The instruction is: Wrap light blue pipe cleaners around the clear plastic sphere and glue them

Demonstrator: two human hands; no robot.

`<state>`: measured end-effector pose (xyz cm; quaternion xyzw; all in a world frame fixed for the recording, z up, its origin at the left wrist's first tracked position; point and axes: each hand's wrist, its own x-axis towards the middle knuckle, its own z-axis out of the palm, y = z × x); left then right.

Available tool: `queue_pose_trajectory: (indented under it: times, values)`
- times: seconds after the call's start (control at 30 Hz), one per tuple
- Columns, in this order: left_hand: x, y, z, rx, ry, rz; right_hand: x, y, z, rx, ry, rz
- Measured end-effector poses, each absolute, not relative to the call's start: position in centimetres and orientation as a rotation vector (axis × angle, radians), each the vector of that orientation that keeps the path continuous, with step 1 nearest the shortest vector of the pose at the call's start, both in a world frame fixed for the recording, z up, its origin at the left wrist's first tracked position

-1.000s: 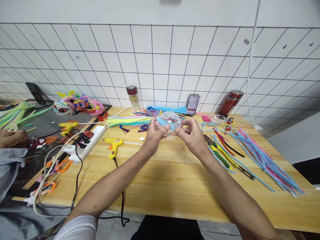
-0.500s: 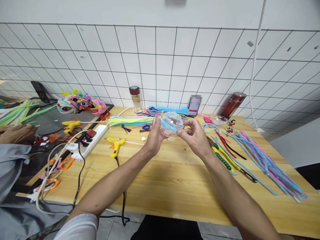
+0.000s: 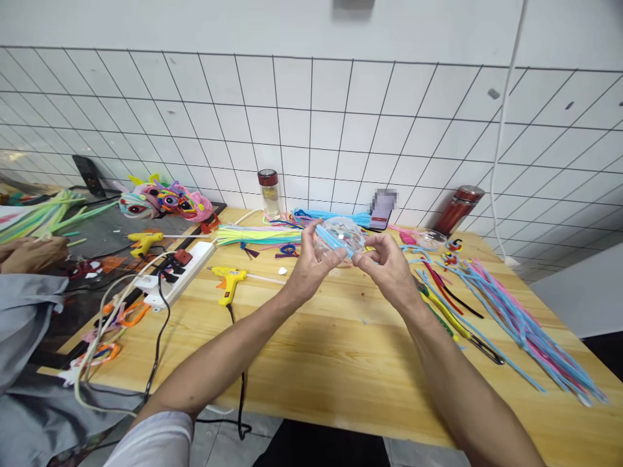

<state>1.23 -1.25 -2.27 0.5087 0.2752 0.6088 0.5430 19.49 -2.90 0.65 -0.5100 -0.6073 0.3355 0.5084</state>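
Note:
Above the middle of the wooden table, both hands hold a clear, round plastic shell (image 3: 351, 232). Light-blue pipe cleaner (image 3: 331, 237) lies across its near left side. My left hand (image 3: 311, 266) grips the shell from the left, with the thumb over the blue strip. On the right, my right hand (image 3: 388, 267) pinches the lower right rim between thumb and fingers, close to the end of the blue strip. The fingers behind the shell are partly hidden.
Left of my arms lie a yellow glue gun (image 3: 230, 284) and a white power strip (image 3: 195, 266) with trailing cords. At right are yellow-green pliers (image 3: 445, 310) and blue-pink pipe cleaners (image 3: 535, 344). A co-worker's hands (image 3: 36, 254) are at far left.
The view has shifted slightly, so the table things appear further right. My left thumb has lifted off the blue strip and come back onto it as the shell tilted a little.

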Motion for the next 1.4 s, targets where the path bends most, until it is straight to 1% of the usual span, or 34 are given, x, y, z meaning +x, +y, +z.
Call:
queue_pose_trajectory:
  times: [0.3, 0.6, 1.17, 1.4]
  values:
    - [1.3, -1.7, -2.5, 1.400, 0.779, 1.590, 19.3, -2.5, 0.1, -1.147, -1.449, 0.951]
    - [1.2, -1.9, -2.5, 1.576, 0.915, 1.696, 19.0, -2.5, -0.6, -1.176, -1.434, 0.953]
    - [1.1, -2.0, -3.1, 1.589, 0.861, 1.665, 18.8, -2.7, -0.2, -1.251, -1.412, 0.933]
    - [1.4, -1.8, -3.1, 1.455, 0.860, 1.649, 18.6, -2.6, -0.7, -1.267, -1.422, 0.884]
